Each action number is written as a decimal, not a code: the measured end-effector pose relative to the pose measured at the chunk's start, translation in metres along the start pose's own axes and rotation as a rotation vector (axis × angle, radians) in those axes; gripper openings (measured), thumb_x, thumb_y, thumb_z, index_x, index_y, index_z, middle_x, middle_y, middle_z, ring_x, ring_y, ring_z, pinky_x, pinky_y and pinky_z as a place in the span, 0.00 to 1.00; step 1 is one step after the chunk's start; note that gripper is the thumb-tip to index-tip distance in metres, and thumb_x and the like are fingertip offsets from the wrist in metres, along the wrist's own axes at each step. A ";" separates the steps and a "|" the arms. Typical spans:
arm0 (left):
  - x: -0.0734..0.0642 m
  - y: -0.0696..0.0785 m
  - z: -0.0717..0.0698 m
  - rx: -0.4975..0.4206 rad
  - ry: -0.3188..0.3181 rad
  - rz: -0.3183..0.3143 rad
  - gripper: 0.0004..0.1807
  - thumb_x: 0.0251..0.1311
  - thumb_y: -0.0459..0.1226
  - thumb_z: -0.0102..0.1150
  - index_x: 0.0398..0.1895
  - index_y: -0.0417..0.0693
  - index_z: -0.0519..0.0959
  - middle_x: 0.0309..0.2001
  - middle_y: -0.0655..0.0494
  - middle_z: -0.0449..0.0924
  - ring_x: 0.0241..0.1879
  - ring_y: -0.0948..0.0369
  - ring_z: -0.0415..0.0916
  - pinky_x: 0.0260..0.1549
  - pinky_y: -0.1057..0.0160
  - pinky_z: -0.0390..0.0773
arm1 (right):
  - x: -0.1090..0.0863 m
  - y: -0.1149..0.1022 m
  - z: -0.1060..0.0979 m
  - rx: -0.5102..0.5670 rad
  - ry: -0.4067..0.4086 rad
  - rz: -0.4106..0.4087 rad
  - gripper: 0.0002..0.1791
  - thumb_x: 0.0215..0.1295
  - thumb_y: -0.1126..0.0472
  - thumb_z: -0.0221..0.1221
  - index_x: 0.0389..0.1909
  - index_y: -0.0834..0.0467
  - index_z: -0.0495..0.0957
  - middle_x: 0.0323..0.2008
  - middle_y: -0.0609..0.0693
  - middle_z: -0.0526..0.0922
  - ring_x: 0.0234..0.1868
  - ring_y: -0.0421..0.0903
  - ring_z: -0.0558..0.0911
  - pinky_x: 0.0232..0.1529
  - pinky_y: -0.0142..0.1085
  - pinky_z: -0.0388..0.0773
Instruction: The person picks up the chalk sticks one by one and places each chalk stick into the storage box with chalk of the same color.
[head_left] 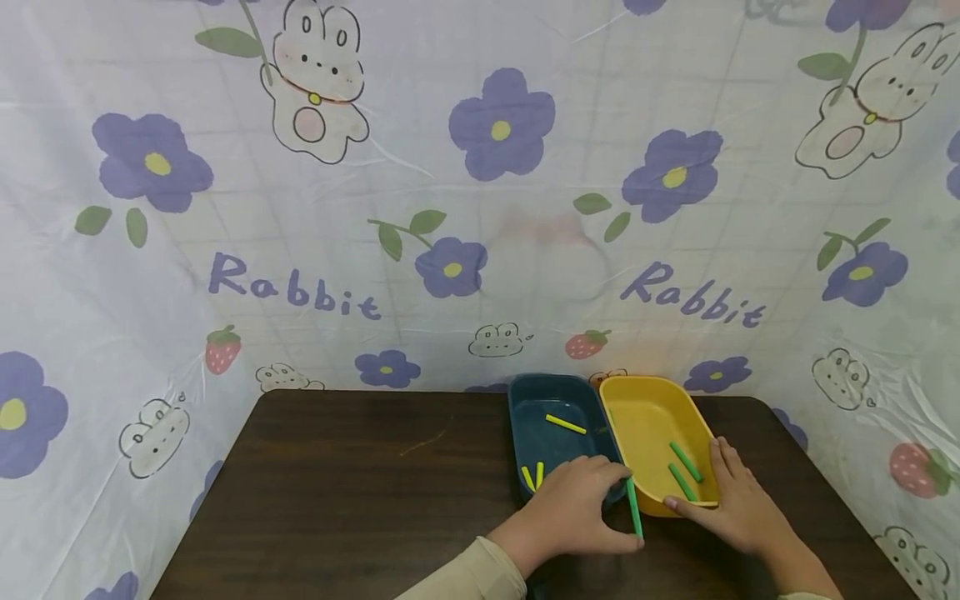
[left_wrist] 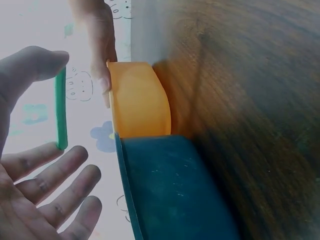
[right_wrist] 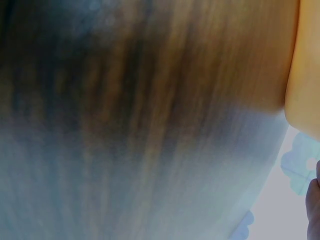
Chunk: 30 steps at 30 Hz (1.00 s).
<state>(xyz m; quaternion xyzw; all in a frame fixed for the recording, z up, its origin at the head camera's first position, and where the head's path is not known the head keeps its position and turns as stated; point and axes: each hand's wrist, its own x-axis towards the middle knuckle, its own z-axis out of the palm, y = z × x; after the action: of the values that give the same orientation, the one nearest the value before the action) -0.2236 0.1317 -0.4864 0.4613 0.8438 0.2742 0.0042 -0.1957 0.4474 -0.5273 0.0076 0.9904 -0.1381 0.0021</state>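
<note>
My left hand (head_left: 566,510) pinches a green stick (head_left: 634,507) lengthwise between thumb and index finger; its other fingers are spread in the left wrist view. The stick hangs just in front of the two trays, higher than their rims in that view. On the near right corner of the yellow tray (head_left: 637,408) rests my right hand (head_left: 746,504), thumb at the front rim and fingers along the right rim. Two green sticks (head_left: 686,462) lie inside this tray. The dark blue tray (head_left: 529,417) holds several yellow sticks (head_left: 566,424), its near right part hidden behind my left hand.
Both trays stand side by side on a dark wooden table (head_left: 360,492), towards its right half. A white curtain (head_left: 420,325) with flowers and rabbits hangs behind the table and along both sides.
</note>
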 end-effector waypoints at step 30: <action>0.033 -0.010 0.008 0.113 0.046 -0.108 0.41 0.57 0.65 0.71 0.69 0.54 0.79 0.56 0.62 0.85 0.50 0.67 0.81 0.52 0.65 0.83 | 0.000 0.003 0.004 0.006 0.001 0.009 0.71 0.65 0.25 0.60 0.84 0.70 0.33 0.81 0.79 0.44 0.75 0.84 0.54 0.66 0.79 0.61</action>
<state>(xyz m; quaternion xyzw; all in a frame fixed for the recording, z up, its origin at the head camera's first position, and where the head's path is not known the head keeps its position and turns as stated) -0.2483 0.1566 -0.4894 0.4081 0.8816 0.2358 -0.0264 -0.1961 0.4492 -0.5315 0.0122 0.9900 -0.1409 0.0024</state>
